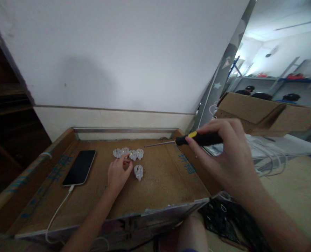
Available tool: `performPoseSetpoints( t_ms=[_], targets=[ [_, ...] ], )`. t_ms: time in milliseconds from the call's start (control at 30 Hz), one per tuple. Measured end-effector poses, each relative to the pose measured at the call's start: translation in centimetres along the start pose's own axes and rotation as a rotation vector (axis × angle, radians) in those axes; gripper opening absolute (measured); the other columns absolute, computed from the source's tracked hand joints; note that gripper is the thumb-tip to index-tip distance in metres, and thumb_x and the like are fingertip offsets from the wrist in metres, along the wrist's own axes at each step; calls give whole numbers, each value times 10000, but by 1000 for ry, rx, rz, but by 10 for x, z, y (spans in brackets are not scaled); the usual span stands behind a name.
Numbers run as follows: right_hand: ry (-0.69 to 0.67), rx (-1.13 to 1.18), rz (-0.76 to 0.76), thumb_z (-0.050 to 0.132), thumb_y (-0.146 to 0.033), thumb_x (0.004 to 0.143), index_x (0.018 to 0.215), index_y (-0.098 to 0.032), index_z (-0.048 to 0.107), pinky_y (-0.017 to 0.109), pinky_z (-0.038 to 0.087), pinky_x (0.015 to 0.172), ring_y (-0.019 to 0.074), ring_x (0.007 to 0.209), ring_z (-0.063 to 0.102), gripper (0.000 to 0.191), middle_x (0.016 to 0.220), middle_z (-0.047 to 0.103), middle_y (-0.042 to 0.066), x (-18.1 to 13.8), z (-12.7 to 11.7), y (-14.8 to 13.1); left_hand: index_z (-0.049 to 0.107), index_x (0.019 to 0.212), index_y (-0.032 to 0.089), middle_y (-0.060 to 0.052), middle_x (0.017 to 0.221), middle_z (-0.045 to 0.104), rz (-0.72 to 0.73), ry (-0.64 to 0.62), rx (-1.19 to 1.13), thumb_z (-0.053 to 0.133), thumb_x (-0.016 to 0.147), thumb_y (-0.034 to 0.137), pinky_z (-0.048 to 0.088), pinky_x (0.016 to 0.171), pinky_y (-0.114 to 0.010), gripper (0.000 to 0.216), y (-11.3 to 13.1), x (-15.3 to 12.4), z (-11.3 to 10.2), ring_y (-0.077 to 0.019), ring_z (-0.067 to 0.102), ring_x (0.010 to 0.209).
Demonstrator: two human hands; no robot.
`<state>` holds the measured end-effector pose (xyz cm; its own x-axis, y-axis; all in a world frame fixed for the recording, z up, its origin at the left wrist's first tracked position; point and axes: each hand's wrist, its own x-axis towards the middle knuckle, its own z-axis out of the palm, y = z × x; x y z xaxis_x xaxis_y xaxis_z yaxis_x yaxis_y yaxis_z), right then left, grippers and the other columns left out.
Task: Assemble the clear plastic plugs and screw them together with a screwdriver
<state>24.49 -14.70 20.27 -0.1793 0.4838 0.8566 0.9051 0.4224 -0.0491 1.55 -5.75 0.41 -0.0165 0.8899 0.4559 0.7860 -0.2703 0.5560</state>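
Note:
My right hand (227,150) is closed around the black-and-yellow handle of a screwdriver (202,139). Its thin metal shaft points left, with the tip held above the board. My left hand (121,170) reaches to a row of several clear plastic plugs (117,153), fingers bent and somewhat apart. The index fingertip is at a clear plug (132,155) in that row; whether it presses on it is hard to tell. Closer to me, one more clear plug (138,172) lies alone, just right of my left hand.
A brown cardboard-covered work surface (166,182) has raised sides. At its left lies a phone (80,168) with a white cable (58,213). To the right are an open cardboard box (250,108) and coiled white cables (269,157). A white wall (145,63) rises behind; people (247,91) are farther off.

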Motion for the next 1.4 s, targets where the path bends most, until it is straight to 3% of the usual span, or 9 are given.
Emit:
performPoseSetpoints(
  t_ms=[133, 267, 367, 600, 700, 800, 933, 1100, 1400],
  targets=[
    [100, -93, 211, 611, -366, 805, 824, -205, 486, 322, 464, 678, 188, 788, 529, 205, 858, 484, 44, -93, 38, 22, 570, 1093, 234, 13, 832, 687, -58, -32, 36, 569, 807, 217, 390, 779, -314, 286, 0, 0, 0, -186, 629, 814],
    [40, -56, 425, 544, -417, 838, 843, -212, 476, 325, 479, 654, 189, 742, 545, 216, 849, 467, 45, -174, 84, 27, 575, 1076, 242, 14, 841, 693, -69, -61, 78, 562, 803, 204, 376, 798, -329, 277, -2, 0, 3, -194, 629, 842],
    [-111, -42, 504, 501, -370, 855, 868, -198, 488, 342, 476, 647, 200, 722, 557, 173, 838, 495, 54, -200, 107, 30, 573, 1074, 238, 7, 876, 694, -58, -67, 88, 557, 801, 191, 372, 822, -347, 277, -3, -1, 4, -202, 626, 868],
    [-212, 33, 587, 512, -242, 786, 992, -187, 549, 525, 408, 800, 328, 953, 502, 216, 988, 529, 122, -166, 118, 21, 574, 1058, 222, -27, 955, 690, -31, -15, -35, 504, 839, 222, 405, 834, -374, 230, -8, 1, 1, -219, 616, 911],
    [-301, 298, 531, 484, -199, 796, 1073, -191, 498, 433, 420, 899, 250, 1033, 500, 277, 1082, 487, 115, -138, 131, 0, 563, 1103, 223, -38, 1040, 671, 75, -25, -112, 506, 827, 234, 410, 881, -382, 282, -14, -2, -3, -222, 591, 983],
    [-437, 436, 471, 585, -181, 722, 1060, -206, 497, 309, 478, 836, 174, 945, 557, 351, 1064, 507, 65, -119, 157, -21, 508, 1213, 219, -60, 1206, 604, 206, -156, -108, 594, 735, 225, 380, 949, -404, 485, -18, -9, -5, -249, 523, 1116],
    [-565, 472, 490, 634, -136, 629, 931, -164, 521, 323, 489, 795, 201, 897, 582, 323, 963, 536, 65, -113, 189, -36, 438, 1295, 196, -90, 1244, 579, 248, -297, -67, 700, 614, 255, 353, 981, -427, 732, -13, -14, -2, -286, 509, 1134],
    [-602, 438, 556, 575, -137, 661, 890, -171, 515, 336, 468, 733, 215, 832, 583, 239, 933, 537, 72, -111, 202, -44, 418, 1311, 223, -78, 1209, 604, 307, -336, -65, 711, 619, 300, 331, 989, -426, 756, -4, -8, 3, -281, 531, 1103],
    [-563, 498, 573, 583, -132, 629, 789, -189, 487, 295, 433, 704, 178, 759, 552, 195, 810, 549, 25, -116, 206, -33, 484, 1236, 220, -74, 1151, 628, 225, -330, -41, 708, 600, 287, 342, 966, -416, 677, -3, -10, 6, -279, 550, 1059]
  ],
)
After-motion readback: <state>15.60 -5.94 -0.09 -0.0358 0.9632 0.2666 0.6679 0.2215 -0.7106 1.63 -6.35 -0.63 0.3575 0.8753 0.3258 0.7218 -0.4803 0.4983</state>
